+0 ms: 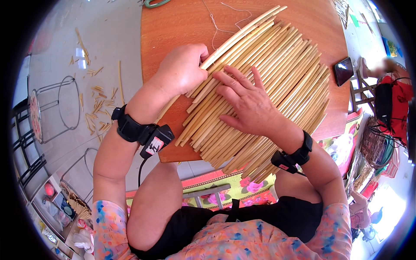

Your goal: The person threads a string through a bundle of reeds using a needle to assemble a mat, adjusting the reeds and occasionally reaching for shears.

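Over on the left, a round-seated stool [37, 116] stands on the floor [52, 160], with snapped stalk pieces [99, 104] scattered beside it. The left hand's [182, 69] grip is clenched around a pale stalk [242, 34] at the left edge of a stalk mat [281, 69] — it lies slanted on the brown surface [173, 26], overhanging the near edge. White thread [216, 29] trails above. The right hand [249, 102] rests spread on the mat, grasping nothing — and farther right sits a dark phone [343, 71].

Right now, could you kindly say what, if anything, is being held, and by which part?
The left hand grips a pale stalk partway along; the right hand rests on the stalk mat.
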`<state>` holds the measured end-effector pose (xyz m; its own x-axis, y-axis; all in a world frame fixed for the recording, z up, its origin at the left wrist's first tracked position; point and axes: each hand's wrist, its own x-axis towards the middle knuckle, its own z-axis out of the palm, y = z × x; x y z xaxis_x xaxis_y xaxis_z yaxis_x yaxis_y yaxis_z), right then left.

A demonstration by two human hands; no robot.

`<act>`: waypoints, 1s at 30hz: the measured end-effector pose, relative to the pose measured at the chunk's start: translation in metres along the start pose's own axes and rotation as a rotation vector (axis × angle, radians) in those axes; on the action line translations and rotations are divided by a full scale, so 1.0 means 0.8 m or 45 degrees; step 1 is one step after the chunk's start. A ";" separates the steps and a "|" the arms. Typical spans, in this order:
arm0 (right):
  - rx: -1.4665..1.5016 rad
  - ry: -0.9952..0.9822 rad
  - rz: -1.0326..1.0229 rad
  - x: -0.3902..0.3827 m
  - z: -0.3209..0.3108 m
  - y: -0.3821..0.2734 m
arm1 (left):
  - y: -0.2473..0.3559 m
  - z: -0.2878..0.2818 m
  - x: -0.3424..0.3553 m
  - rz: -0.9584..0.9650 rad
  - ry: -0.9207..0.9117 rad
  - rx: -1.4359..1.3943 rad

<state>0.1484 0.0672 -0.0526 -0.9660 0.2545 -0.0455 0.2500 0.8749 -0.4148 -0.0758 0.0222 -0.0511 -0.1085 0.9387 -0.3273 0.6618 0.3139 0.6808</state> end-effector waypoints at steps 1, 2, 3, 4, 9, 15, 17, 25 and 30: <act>0.004 0.001 0.001 0.000 0.000 0.000 | 0.001 -0.002 0.000 -0.005 -0.013 -0.013; 0.007 0.002 0.002 0.000 0.001 0.000 | 0.002 -0.003 0.000 -0.009 -0.026 -0.025; 0.010 0.003 0.003 0.000 0.001 0.000 | 0.002 -0.004 0.000 -0.014 -0.040 -0.038; 0.008 -0.002 0.002 0.001 -0.001 0.001 | 0.001 -0.006 0.001 -0.017 -0.043 -0.050; 0.029 -0.033 0.007 0.005 -0.008 -0.002 | -0.013 -0.002 -0.001 0.074 0.028 -0.201; 0.012 0.100 0.062 0.011 -0.012 0.005 | -0.003 -0.007 -0.007 -0.031 -0.045 -0.244; 0.036 0.140 0.073 0.014 -0.011 0.005 | -0.007 -0.005 -0.007 0.025 -0.015 -0.169; -0.061 0.162 0.031 0.021 0.000 0.006 | -0.008 -0.001 0.001 0.046 -0.017 -0.182; -0.122 0.104 0.048 0.021 0.008 0.008 | -0.019 0.003 0.005 -0.001 0.034 -0.346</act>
<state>0.1331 0.0743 -0.0615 -0.9481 0.3176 0.0165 0.2952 0.8984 -0.3252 -0.0844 0.0208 -0.0642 -0.1306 0.9408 -0.3129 0.4387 0.3379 0.8327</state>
